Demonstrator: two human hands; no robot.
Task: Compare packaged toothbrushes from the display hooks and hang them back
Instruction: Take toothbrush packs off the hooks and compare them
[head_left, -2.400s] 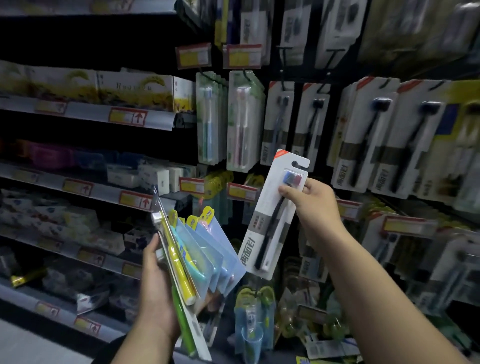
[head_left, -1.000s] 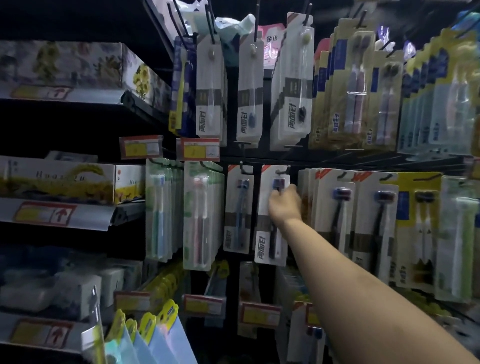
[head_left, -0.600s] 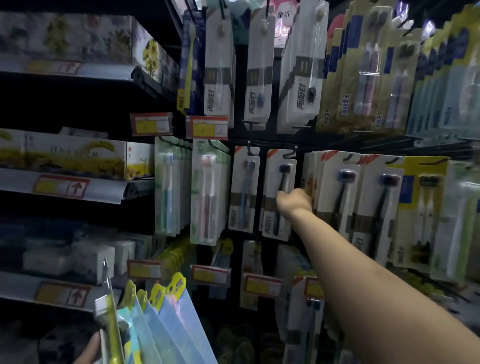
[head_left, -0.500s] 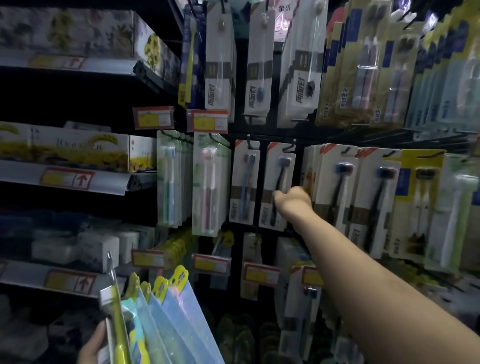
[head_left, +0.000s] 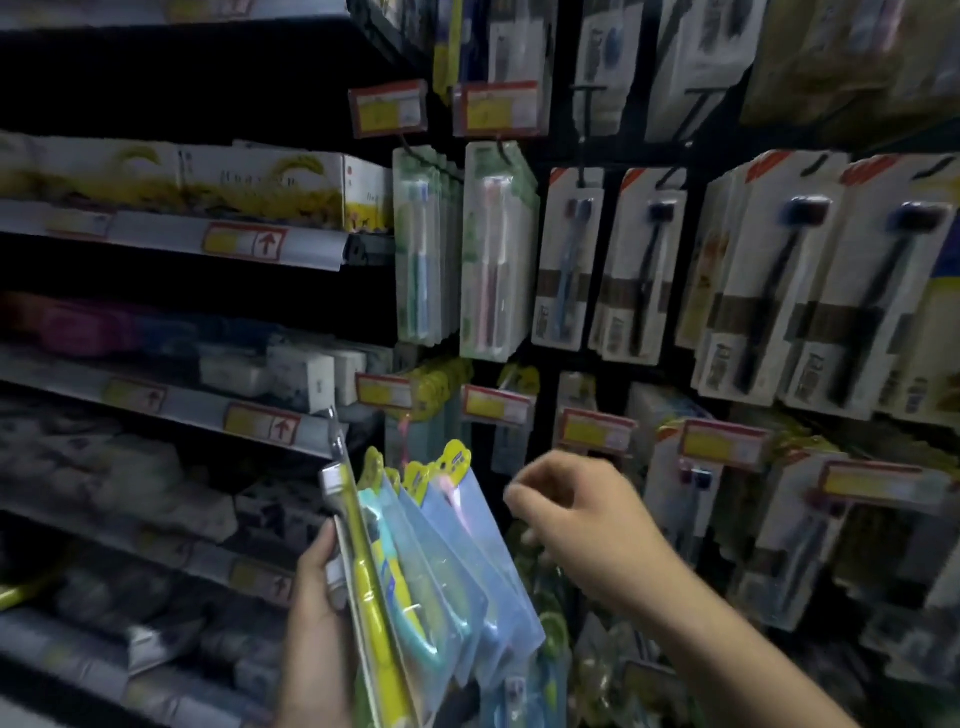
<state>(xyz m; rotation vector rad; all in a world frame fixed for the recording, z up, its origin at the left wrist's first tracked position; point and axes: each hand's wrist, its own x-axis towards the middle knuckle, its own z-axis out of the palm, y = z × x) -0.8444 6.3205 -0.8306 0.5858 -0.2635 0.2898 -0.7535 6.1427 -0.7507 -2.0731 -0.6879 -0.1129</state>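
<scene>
My left hand (head_left: 317, 613) grips a fanned stack of several blue packaged toothbrushes (head_left: 447, 561) with yellow hang tabs, low in the middle of the view. My right hand (head_left: 587, 514) hovers just right of the stack's top, fingers loosely curled, holding nothing. The white carded toothbrush (head_left: 641, 265) with a dark brush hangs on its display hook above, beside a similar white pack (head_left: 566, 260).
More white carded packs (head_left: 810, 280) fill the hooks to the right, green packs (head_left: 493, 249) to the left. Yellow price tags (head_left: 493, 405) stick out below. Shelves with boxes (head_left: 260, 182) run along the left.
My right hand left the white carded toothbrush hanging on its hook and dropped down next to the stack in my left hand. The view tilted downward.
</scene>
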